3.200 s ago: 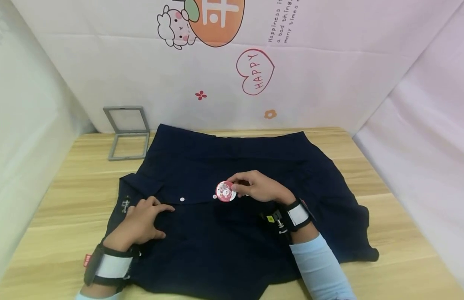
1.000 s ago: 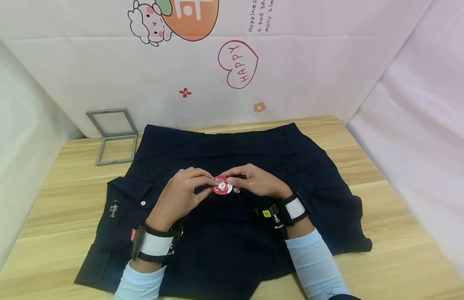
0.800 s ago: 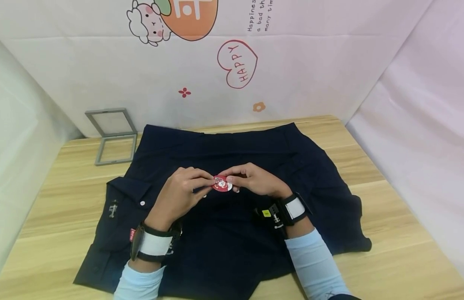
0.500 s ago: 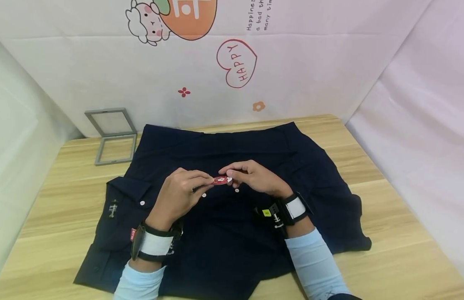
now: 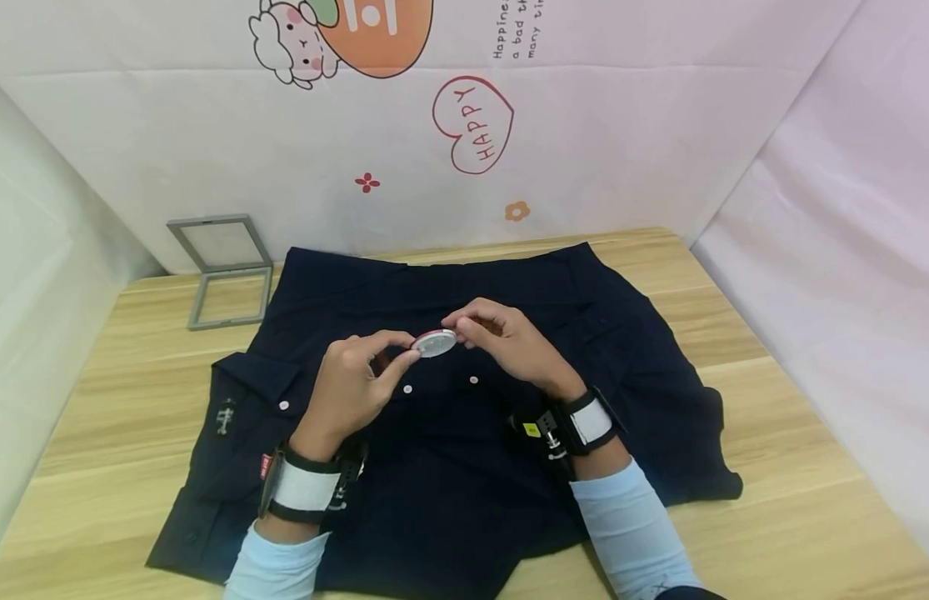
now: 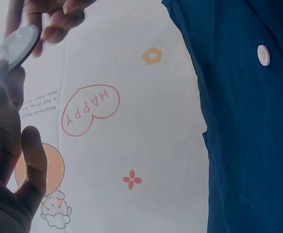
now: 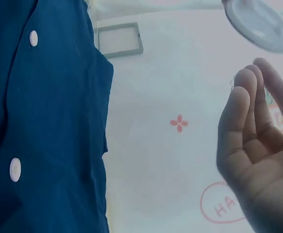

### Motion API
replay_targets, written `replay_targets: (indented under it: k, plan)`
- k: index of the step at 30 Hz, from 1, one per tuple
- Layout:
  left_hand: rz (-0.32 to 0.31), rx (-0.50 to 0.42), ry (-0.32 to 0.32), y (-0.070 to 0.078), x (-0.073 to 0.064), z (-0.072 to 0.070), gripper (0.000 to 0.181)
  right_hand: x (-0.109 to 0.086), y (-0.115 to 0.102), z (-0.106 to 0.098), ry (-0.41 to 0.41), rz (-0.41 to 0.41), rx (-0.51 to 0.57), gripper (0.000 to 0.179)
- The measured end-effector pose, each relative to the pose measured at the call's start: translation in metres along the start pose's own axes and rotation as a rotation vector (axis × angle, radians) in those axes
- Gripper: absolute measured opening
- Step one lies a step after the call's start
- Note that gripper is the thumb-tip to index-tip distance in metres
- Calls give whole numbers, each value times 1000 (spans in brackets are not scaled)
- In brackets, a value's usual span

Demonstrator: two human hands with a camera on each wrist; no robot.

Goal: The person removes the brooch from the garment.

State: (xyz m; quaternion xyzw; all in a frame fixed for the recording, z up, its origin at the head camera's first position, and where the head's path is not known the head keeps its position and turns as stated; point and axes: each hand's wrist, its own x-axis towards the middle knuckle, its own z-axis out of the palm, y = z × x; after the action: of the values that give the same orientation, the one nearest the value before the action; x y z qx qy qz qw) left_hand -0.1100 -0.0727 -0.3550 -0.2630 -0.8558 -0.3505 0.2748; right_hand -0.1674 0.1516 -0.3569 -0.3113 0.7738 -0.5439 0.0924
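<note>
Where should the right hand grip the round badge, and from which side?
I'd bring the right hand in from the right and pinch the right rim of the round badge, thumb and finger on opposite faces. It's a flat, slim disc, tilted above the shirt, and the left hand pinches its left edge.

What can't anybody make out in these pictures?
The disc: its far side, hidden because it is turned away from the head view.
The orange drawing: its top, cut off by the head view's upper edge.
The navy garment: part of its near edge, cut off by the bottom of the head view.
The red tag: any lettering, too small in the head view.
</note>
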Motion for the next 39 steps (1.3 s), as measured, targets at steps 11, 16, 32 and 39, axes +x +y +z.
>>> replay_targets:
  k: [11,16,32,39]
  plan:
    - [-76,-24,-50,0,0,3,14,3,-3,19,-4,-128,-27,22]
    - [-87,-63,-36,0,0,3,13,3,-2,23,12,-120,-28,21]
    - [-142,-251,-12,3,2,1,14,6,-5,29,97,-175,-76,16]
    - [-134,-254,-13,2,2,0,14,6,-7,34,149,-195,-111,15]
